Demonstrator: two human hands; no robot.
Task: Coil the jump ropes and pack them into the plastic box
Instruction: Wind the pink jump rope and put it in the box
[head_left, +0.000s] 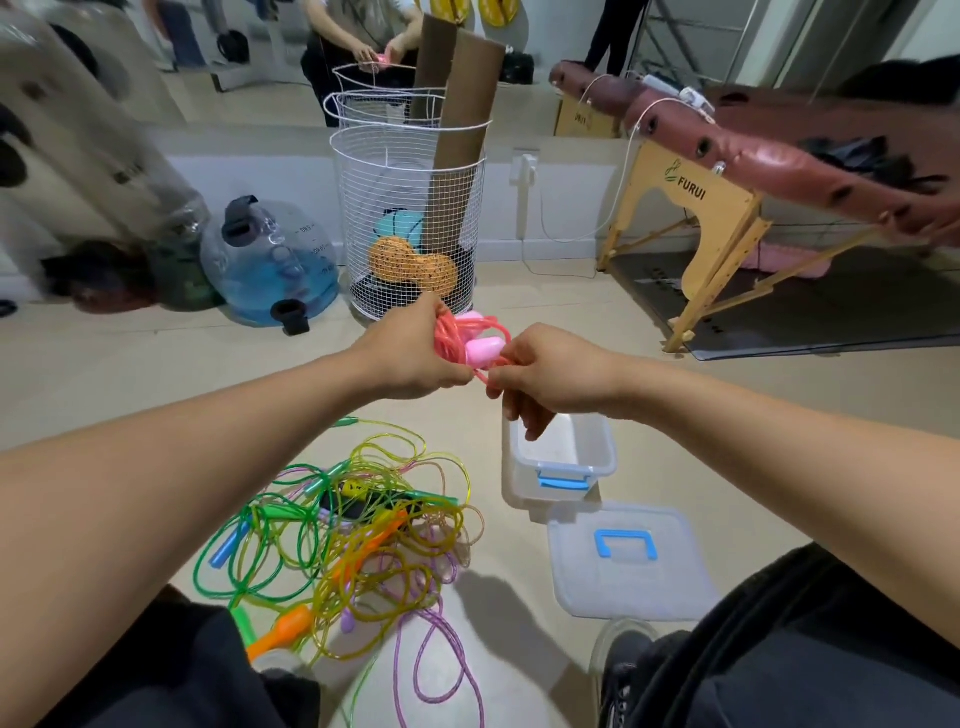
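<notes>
Rope in hand: coiled pink translucent plastic jump rope w/ two pale pink handles (470, 340), held up at mid-frame, above the floor.
L grip: left hand (410, 358) was curled round the coil bundle, fingers wrapped over the loops, handles poking out to the right of the fist.
R grip: right hand (540, 379) pinched a strand of the same rope just beside the bundle; lower fingers hung loosely curled.
Hands: nearly touching, rope bridging them.
Key relation: clear rectangular plastic box w/ blue latch (561, 460) sat on the floor directly under the right hand, so below and right of the bundle. R hand was nearer the box; L would have to cross over.
Box axis: long side ran away from the person; open top faced up; looked empty, though the far end was hidden by the right hand.
Bundle axis: handles lay roughly across, left to right; prob. needs turning to go in along the box's length.
Lid: clear flat plastic lid w/ blue handle (626, 558) lay on the floor just this side of the box, off it.
Remaining: tangled heap of green, yellow, orange and purple jump ropes (353, 530) on the floor, left of the box, uncoiled.
Step (judged): finishing wrap on the pink rope; drop into the box not yet done.
Risk: the coil may spring loose if the pinch lets go before the L hand lowers it.
</notes>
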